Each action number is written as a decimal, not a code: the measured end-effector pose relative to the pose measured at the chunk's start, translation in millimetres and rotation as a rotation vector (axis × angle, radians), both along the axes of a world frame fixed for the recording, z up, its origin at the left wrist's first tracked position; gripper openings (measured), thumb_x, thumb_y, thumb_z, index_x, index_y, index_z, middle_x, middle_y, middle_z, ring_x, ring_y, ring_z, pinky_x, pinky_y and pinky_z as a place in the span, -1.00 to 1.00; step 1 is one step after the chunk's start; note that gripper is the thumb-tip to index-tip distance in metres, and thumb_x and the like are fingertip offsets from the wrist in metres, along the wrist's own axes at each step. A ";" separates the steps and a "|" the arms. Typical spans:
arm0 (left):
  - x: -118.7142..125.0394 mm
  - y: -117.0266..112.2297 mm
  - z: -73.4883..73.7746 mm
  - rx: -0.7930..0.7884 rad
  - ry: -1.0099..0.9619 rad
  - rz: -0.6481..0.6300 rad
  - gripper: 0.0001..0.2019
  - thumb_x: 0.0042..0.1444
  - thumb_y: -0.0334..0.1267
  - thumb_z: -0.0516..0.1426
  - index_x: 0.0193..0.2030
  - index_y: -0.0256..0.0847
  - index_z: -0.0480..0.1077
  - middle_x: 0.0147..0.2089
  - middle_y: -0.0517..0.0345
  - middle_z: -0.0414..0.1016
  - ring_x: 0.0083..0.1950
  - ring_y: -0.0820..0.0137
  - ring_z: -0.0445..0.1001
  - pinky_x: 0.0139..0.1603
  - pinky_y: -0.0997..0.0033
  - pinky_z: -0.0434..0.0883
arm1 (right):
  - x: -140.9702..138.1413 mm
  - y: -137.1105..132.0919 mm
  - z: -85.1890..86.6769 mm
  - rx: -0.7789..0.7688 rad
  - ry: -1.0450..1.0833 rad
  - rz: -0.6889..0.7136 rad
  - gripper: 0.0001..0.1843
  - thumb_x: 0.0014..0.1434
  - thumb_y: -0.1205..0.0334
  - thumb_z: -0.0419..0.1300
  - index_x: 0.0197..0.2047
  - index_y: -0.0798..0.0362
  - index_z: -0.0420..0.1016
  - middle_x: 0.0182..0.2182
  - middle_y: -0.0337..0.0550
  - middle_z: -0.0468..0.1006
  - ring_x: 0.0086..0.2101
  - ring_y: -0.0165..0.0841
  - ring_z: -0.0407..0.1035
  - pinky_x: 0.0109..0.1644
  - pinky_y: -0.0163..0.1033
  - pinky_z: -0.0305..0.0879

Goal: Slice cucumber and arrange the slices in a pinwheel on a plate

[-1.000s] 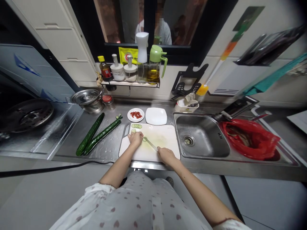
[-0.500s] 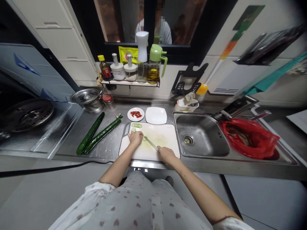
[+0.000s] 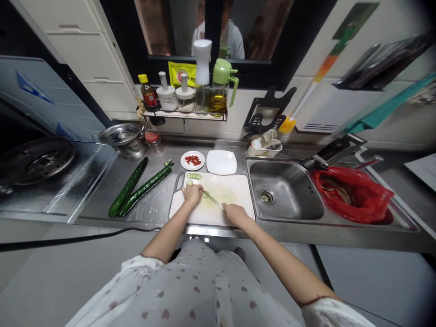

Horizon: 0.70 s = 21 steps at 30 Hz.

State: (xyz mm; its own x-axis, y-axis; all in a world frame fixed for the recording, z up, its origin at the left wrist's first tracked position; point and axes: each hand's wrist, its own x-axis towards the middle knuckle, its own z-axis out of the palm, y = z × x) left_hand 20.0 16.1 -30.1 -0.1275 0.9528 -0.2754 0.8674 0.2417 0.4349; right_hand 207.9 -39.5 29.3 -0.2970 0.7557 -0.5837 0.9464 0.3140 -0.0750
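Observation:
On the white cutting board (image 3: pixel 238 190), my right hand (image 3: pixel 235 214) grips a small knife (image 3: pixel 215 202) by its handle, the blade pointing up and left. A thin round cucumber slice (image 3: pixel 205 194) lies at the blade's tip. My left hand (image 3: pixel 192 194) has its fingers pinched together at this slice's edge. Behind the left hand, a row of overlapping cucumber slices (image 3: pixel 194 176) rests at the board's upper left, with a few more partly hidden by the fingers. Left of the board lie a whole cucumber (image 3: pixel 129 187) and a cut one (image 3: pixel 146 190).
Behind the board stand a small plate of chopped red pieces (image 3: pixel 192 160) and a white square plate (image 3: pixel 221 162). At right is a sink (image 3: pixel 289 190) with a red plastic bag (image 3: pixel 354 197) beyond it. A steel pot (image 3: pixel 126 141) and a condiment rack (image 3: pixel 190 115) are at the back.
The whole view has shifted up slightly. Both hands, the knife and the slice at its tip keep nearly the same place on the board.

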 end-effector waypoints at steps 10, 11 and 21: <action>-1.1 -1.0 0.8 -0.011 -0.003 0.008 -0.80 0.09 -0.26 0.07 -0.28 0.03 0.53 -0.13 0.16 0.57 0.06 0.15 0.31 0.03 0.09 0.05 | 3.3 11.0 5.1 0.029 -0.036 0.067 -0.62 0.25 0.39 -0.10 0.06 0.10 0.38 -0.12 0.15 0.55 -0.06 -0.19 0.44 -0.11 -0.19 0.28; -1.4 -1.3 0.9 -0.009 -0.006 0.006 -0.80 0.09 -0.26 0.08 -0.28 0.03 0.53 -0.14 0.16 0.57 0.06 0.15 0.31 0.04 0.09 0.05 | 3.7 11.9 5.9 0.029 -0.038 0.077 -0.62 0.25 0.40 -0.10 0.06 0.11 0.38 -0.12 0.15 0.55 -0.07 -0.19 0.45 -0.11 -0.19 0.29; 0.2 -2.3 -0.2 -0.007 -0.012 0.035 -0.81 0.10 -0.25 0.08 -0.30 0.04 0.53 -0.15 0.16 0.56 0.07 0.15 0.31 0.05 0.09 0.05 | 7.6 12.1 12.1 0.013 -0.041 0.066 -0.62 0.24 0.40 -0.09 0.05 0.11 0.39 -0.12 0.16 0.55 -0.08 -0.17 0.45 -0.12 -0.18 0.27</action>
State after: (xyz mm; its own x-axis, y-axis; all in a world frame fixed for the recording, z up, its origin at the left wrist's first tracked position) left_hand 20.1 13.8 -30.3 -0.1571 0.9460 -0.2837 0.8531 0.2747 0.4435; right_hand 215.5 -27.4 41.4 -0.3227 0.7427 -0.5867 0.9258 0.3765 -0.0327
